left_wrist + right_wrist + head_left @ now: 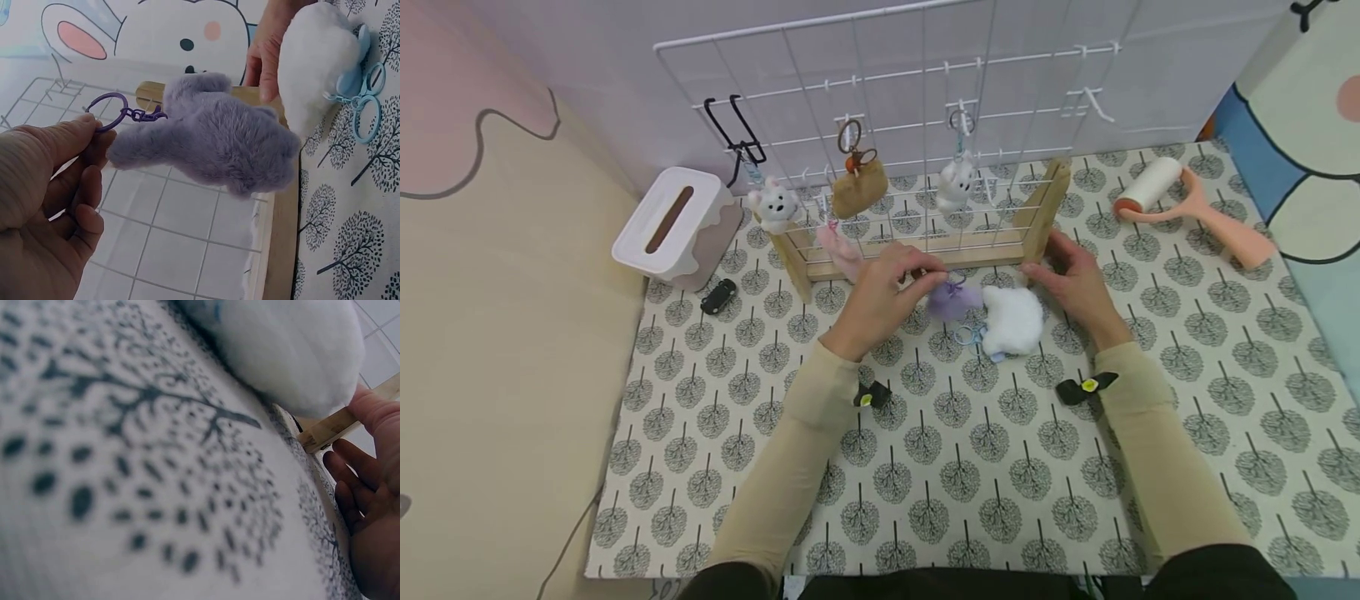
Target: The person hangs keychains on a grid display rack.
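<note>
My left hand (886, 292) pinches the purple key ring (107, 112) between thumb and finger. From that ring a short chain leads to a fuzzy purple plush keychain (219, 140), which also shows in the head view, low in front of the white wire grid rack (917, 158). At the rack's right end, my right hand (1075, 283) grips the wooden leg (1047, 208), thumb in front and fingers reaching behind. Between the hands lies a white fluffy plush keychain (1013, 321) on the tree-print cloth, its blue ring (367, 119) beside it.
On the rack hang white plush keychains (957, 183), a brown one (859, 190) and a pink one (838, 248). A tissue box (662, 221) and a small black toy car (718, 296) stand left. A lint roller (1195, 208) lies right.
</note>
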{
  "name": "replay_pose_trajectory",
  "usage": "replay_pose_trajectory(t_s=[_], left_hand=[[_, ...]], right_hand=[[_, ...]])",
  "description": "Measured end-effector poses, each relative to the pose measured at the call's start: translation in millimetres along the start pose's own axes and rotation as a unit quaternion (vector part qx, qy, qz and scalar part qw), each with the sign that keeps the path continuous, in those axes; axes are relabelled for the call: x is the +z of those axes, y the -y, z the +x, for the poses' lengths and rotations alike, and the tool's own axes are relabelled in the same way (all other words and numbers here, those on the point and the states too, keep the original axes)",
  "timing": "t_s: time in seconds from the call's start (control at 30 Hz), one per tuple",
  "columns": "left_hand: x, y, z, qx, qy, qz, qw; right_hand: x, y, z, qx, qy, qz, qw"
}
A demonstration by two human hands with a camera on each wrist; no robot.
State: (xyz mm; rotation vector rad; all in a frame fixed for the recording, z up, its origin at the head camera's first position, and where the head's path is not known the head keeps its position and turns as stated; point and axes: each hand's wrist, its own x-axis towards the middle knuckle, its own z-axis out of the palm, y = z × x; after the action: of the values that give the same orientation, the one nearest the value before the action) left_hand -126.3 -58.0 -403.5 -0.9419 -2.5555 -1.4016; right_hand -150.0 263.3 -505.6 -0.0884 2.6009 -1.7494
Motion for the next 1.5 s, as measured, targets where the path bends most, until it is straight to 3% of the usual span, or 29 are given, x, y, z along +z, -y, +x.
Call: replay_pose_trajectory(t_s=[0.33, 0.67, 0.93, 1.13, 1.5], left_hand=[[3.1, -11.4, 27.6, 0.032, -0.031, 0.007, 0.999], [5.6, -24.7, 51.7, 0.045, -0.087, -0.028, 0.9947], [8.5, -31.9, 61.6, 0.009, -0.119, -0.042, 0.992], [13.6, -28.0, 63.5, -0.009, -0.134, -0.064, 0.9889], [25.1, -11.3, 56.8, -0.051, -0.115, -0.07, 0.9896]], right_hand=[[-1.3, -1.0, -1.3, 0.005, -0.001, -0.004, 1.0], [-0.2, -0.4, -1.5, -0.009, -0.004, 0.011, 0.9999], [0.5, 1.7, 1.0, -0.01, -0.002, 0.012, 0.9999], [0.7, 0.1, 1.8, -0.01, -0.002, 0.011, 0.9999], [-0.3, 0.5, 1.6, -0.012, -0.005, 0.006, 0.9999]])
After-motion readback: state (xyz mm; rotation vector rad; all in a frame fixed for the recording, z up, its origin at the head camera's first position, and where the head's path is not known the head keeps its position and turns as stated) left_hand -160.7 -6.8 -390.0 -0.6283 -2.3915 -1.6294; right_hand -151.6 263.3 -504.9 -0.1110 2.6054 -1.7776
